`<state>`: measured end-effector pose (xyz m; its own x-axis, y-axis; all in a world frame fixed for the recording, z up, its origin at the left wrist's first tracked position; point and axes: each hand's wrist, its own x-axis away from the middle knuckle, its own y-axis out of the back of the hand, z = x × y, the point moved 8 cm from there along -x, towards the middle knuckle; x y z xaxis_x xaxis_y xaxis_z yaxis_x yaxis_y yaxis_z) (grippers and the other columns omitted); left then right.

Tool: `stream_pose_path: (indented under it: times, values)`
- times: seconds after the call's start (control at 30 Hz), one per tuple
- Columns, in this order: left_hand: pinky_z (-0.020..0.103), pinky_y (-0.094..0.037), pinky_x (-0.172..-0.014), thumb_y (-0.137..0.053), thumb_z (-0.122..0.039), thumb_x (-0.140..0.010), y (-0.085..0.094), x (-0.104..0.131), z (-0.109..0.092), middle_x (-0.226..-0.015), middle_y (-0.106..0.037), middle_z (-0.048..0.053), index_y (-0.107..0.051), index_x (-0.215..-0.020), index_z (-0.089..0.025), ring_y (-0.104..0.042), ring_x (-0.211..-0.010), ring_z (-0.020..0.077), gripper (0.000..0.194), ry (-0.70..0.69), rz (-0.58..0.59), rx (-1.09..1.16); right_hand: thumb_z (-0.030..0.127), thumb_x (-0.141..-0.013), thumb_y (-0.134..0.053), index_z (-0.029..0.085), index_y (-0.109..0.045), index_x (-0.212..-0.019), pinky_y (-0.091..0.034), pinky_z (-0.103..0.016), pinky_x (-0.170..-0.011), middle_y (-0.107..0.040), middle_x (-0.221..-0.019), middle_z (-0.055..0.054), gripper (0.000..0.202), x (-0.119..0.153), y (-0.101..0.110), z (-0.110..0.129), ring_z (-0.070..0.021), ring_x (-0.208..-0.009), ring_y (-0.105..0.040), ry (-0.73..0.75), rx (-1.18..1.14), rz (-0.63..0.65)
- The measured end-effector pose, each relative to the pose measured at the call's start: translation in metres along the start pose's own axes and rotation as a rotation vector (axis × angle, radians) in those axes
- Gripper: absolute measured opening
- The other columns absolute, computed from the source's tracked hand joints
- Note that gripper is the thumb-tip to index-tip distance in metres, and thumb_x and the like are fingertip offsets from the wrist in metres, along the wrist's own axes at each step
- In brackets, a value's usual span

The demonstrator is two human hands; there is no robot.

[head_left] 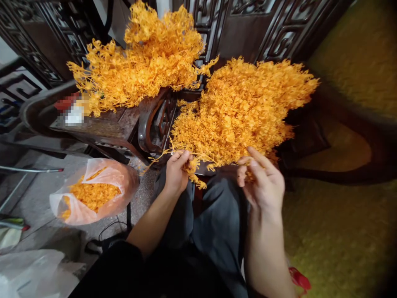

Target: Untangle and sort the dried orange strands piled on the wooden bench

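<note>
My left hand [177,170] is closed on a thin orange artificial flower sprig [198,165]. Its stems stick out to the left and its curly tips hang past my fingers to the right. Just beyond both hands lies a big heap of orange curly sprigs [248,107], on dark wood in front of my knees. My right hand [262,178] is at the near right edge of this heap, thumb and fingers curled in with the index finger stretched further out. Small orange bits show between its fingers; their exact shape is partly hidden.
A second orange heap [149,62] lies on a carved dark wooden chair [120,124] at the back left. On the floor to the left stands a translucent plastic bag [107,203] with orange pieces in it. More plastic sheeting [34,273] lies at the lower left.
</note>
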<state>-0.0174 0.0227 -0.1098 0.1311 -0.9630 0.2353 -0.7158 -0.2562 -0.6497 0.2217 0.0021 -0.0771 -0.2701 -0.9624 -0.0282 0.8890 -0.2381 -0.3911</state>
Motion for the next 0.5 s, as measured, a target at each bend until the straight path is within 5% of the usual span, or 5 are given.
stream_pose_path:
  times: [0.17, 0.33, 0.4, 0.5]
  values:
    - [0.019, -0.042, -0.046, -0.087, -0.036, -0.074, -0.003, 0.001, 0.008, -0.074, -0.056, -0.002, -0.061, -0.074, -0.015, -0.049, -0.056, 0.0064, 0.034, 0.096, 0.078, -0.004, 0.046, -0.084, -0.081, 0.020, -0.073, -0.117, -0.020, -0.016, -0.035, -0.048, -0.067, 0.006, 0.043, -0.006, -0.041, -0.025, -0.0041, -0.042, -0.035, -0.254, -0.024, 0.176]
    - [0.019, -0.041, -0.045, -0.087, -0.034, -0.074, -0.002, -0.001, 0.006, -0.073, -0.056, -0.001, -0.061, -0.075, -0.015, -0.049, -0.056, 0.0067, 0.033, 0.117, 0.100, -0.012, 0.064, -0.079, -0.081, 0.016, -0.065, -0.078, -0.012, -0.018, -0.037, -0.036, -0.052, 0.009, 0.051, -0.010, -0.071, -0.053, -0.0031, -0.040, -0.026, -0.436, 0.211, 0.510]
    - [0.018, -0.038, -0.044, -0.087, -0.033, -0.074, 0.002, -0.002, 0.003, -0.070, -0.055, -0.001, -0.059, -0.074, -0.015, -0.048, -0.054, 0.0062, 0.033, 0.091, 0.068, 0.012, 0.057, -0.075, -0.087, 0.018, -0.057, -0.073, -0.014, -0.017, -0.036, -0.034, -0.047, 0.011, 0.049, -0.021, -0.062, -0.056, -0.0031, -0.038, -0.024, -0.392, 0.173, 0.420]
    - [0.016, -0.034, -0.043, -0.085, -0.030, -0.077, 0.007, -0.004, 0.000, -0.067, -0.053, -0.002, -0.055, -0.072, -0.015, -0.046, -0.052, 0.0051, 0.034, 0.069, 0.026, 0.081, 0.052, -0.072, -0.089, 0.021, -0.046, -0.073, -0.019, -0.015, -0.035, -0.034, -0.049, 0.013, 0.053, -0.044, -0.024, -0.042, -0.0032, -0.037, -0.026, -0.151, -0.035, 0.042]
